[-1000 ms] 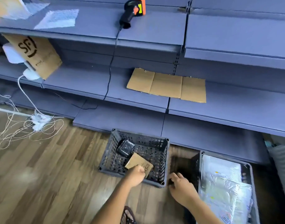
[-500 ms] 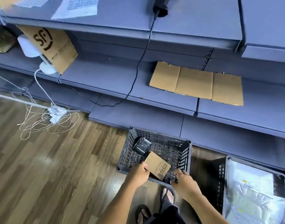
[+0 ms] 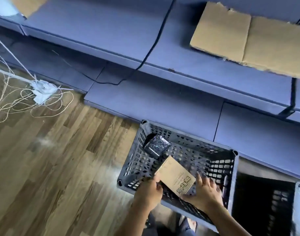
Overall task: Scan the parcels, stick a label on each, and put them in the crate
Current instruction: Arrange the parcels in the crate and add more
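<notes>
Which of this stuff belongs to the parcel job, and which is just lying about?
Job: brown parcel in left hand, right hand beside it, grey crate, black parcel inside.
Lying about: cardboard sheet on shelf, twine and power strip on floor.

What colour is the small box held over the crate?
The box is brown cardboard with black print; head view.

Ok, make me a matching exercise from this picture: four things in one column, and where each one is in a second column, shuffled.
Things:
1. brown parcel
2. black parcel
3. cardboard sheet
4. twine

Places:
A. on the floor
B. on a shelf
C. lying inside the crate
D. gripped by the left hand

Pairs: 1-D, 2-C, 3-B, 4-A
</notes>
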The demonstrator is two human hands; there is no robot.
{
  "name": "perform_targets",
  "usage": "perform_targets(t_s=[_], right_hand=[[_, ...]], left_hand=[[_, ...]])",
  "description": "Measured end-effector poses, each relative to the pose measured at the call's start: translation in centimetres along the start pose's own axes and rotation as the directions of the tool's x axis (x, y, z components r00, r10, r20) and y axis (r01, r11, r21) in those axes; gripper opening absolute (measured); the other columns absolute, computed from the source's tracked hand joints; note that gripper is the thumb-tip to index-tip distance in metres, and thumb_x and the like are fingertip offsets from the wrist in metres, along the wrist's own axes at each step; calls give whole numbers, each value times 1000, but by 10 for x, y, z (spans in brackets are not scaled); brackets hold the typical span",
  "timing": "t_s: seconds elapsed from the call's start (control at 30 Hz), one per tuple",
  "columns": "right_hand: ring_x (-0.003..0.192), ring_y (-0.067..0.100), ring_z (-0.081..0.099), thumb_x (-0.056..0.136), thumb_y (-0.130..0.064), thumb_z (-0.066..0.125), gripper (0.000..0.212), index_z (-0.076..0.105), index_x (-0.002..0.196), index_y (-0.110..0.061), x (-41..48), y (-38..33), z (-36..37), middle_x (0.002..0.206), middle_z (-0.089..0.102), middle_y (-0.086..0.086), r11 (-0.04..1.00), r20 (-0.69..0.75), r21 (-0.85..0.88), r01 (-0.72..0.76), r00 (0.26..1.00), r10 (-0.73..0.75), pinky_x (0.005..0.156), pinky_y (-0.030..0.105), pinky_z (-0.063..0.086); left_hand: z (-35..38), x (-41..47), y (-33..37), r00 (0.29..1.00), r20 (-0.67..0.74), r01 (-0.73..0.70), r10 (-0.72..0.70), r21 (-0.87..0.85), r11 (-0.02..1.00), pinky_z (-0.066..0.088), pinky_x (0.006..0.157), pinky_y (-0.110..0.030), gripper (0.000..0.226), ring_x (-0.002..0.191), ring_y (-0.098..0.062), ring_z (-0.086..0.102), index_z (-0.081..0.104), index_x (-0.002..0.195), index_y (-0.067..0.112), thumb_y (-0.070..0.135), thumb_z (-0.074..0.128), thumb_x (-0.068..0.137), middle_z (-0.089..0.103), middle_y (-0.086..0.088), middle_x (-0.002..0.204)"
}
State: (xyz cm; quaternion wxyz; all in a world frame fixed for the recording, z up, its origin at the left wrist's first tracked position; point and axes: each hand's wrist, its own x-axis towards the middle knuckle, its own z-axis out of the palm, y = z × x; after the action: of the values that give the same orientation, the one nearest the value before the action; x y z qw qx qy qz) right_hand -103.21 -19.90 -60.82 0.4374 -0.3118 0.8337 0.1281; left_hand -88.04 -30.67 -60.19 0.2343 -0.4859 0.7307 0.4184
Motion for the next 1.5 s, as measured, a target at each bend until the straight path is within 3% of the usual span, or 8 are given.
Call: perform_targets(t_s=[0.2,0.5,0.8,1.03,1.17,1.27,1.37,1.5], right_hand=[[144,43,-14,72,-82,47,122,-25,147,-19,125,-30,97,155,-23,19,973,3,-221,74,997,-75,114,63,4],[139,49,-22,60,-89,49,135,-40,133,-20,235,-29,180,143,-43,15,967,-16,-244,67,997,-73,106,72,4],[139,32,22,73,-55,72,120,-10,152,-18,288,4,164,156,22,9,998,-31,67,4,1000,-2,114,48,16],[125,24,45,73,-45,77,93,26,149,-28,288,6,150,140,44,6,994,137,13,111,984,-112,110,41,30],[120,18,47,77,-61,65,73,40,139,-32,261,4,135,132,46,0,960,107,-211,186,980,-166,110,42,27],[113,14,50,76,-56,64,62,46,131,-34,224,9,113,126,48,-4,980,-103,-142,139,983,-154,102,36,33],[107,18,53,70,-51,72,58,53,119,-28,176,17,85,115,53,-5,983,-342,-124,133,925,-168,87,36,38],[83,21,49,60,-21,65,43,61,103,-19,98,23,40,98,60,-1,929,-676,-185,321,644,-358,71,32,30]], left_hand=[[48,103,-58,1000,25,6,-6,-31,1000,41,51,-25,21,61,-13,55,50,116,15,19,42,97,67,-3,94],[95,192,-98,998,69,3,-7,64,998,44,57,-26,24,70,-13,58,50,119,21,27,40,98,63,3,113],[125,240,-100,964,177,233,-200,-193,953,40,48,-17,54,66,-7,50,25,147,16,14,44,96,42,-9,138],[149,233,-104,954,251,221,-165,-216,951,47,95,-34,52,119,-24,51,29,143,11,7,39,92,43,-9,142],[133,211,-96,969,178,211,-169,-249,945,39,42,-10,45,71,-9,57,33,140,13,8,38,96,50,-9,133],[113,187,-91,984,27,171,-174,-379,910,28,35,-11,26,52,-4,44,51,122,12,9,43,97,62,-4,105],[87,157,-85,937,-70,204,-343,-686,698,41,53,-20,21,68,-12,54,57,114,5,8,49,95,64,-5,92],[28,98,-54,852,285,359,-439,-928,95,49,71,-39,27,87,-27,58,55,100,9,34,49,96,60,-12,106]])
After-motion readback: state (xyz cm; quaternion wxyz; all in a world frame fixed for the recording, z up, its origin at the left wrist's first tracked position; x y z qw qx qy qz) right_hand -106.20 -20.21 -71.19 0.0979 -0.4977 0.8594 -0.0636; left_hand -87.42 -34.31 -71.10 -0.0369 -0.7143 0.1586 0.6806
